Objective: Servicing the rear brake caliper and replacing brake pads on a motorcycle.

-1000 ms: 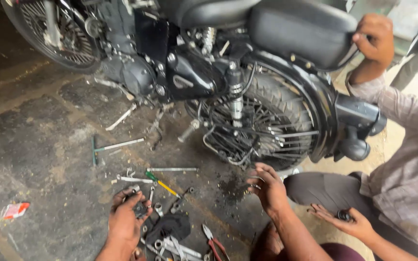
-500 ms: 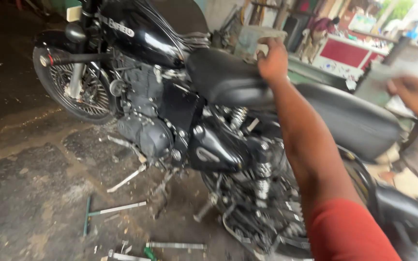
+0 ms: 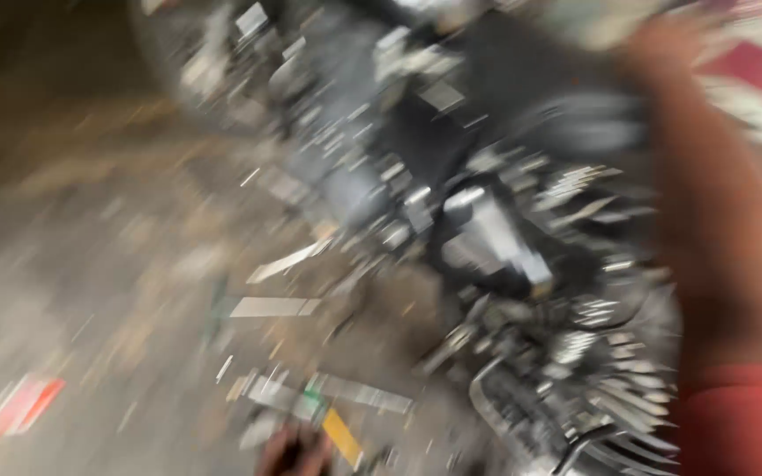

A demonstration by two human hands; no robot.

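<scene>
The frame is heavily blurred by motion. A black motorcycle (image 3: 487, 220) fills the centre and right, its spoked rear wheel (image 3: 593, 388) at the lower right. My right arm, in a red sleeve, rises along the right edge, and my right hand (image 3: 654, 53) is a blur up by the seat (image 3: 575, 115). Whether it grips the seat cannot be told. Part of my left hand (image 3: 297, 454) shows at the bottom edge, close to a yellow-handled tool (image 3: 341, 436) on the floor. Its fingers are too smeared to read.
Several metal tools (image 3: 275, 307) lie scattered on the stained concrete floor (image 3: 90, 291) left of the motorcycle. A red and white scrap (image 3: 24, 401) lies at the lower left. Red and white shapes (image 3: 751, 70) sit beyond the motorcycle at the top right.
The view has swung down and left, now very blurred. My right arm stays raised toward the seat. My left hand has come back into view at the bottom edge.
</scene>
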